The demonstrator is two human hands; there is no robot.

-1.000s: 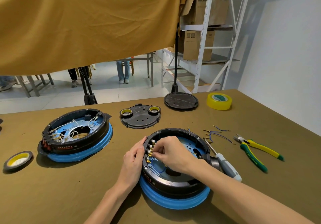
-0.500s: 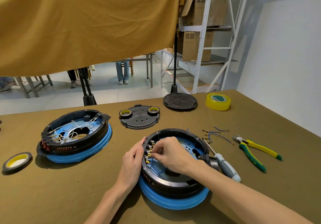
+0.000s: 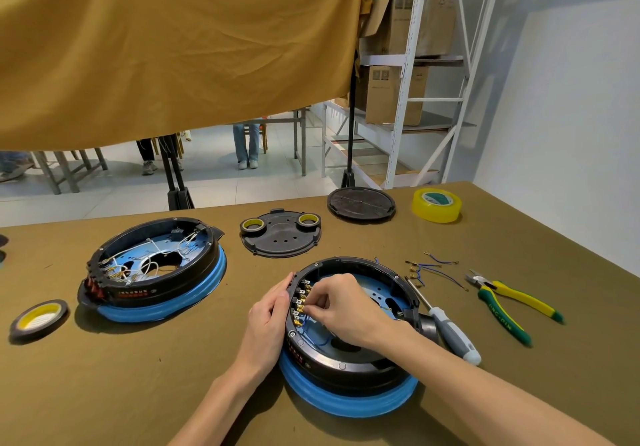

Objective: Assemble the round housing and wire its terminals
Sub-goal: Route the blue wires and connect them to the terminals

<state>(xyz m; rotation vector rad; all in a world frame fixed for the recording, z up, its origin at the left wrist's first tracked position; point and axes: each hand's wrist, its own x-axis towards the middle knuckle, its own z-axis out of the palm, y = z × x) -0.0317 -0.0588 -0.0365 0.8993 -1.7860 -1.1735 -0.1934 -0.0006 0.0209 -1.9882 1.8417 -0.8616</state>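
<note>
A round black housing with a blue rubber ring under it (image 3: 349, 373) sits near the front edge of the olive-cloth tabletop (image 3: 104, 376), right in front of the person. The left hand (image 3: 268, 321) rests against the housing's outer left wall, fingers straight along the rim. The right hand (image 3: 346, 310) reaches inside from the right, its fingers curled and pinching something small at the row of brass terminals (image 3: 300, 302) on the inner left wall; what it pinches is too small to tell. Thin blue wires (image 3: 313, 336) lie on the housing's blue floor.

To the left stands a second round black housing with white wires inside (image 3: 156, 265). Right of the near housing lie a grey-handled screwdriver (image 3: 450, 331), loose blue wire leads (image 3: 433, 269) and yellow-and-green pliers (image 3: 509, 307). Farther back lie a flat black cover plate (image 3: 282, 239) and a yellow tape roll (image 3: 436, 205).
</note>
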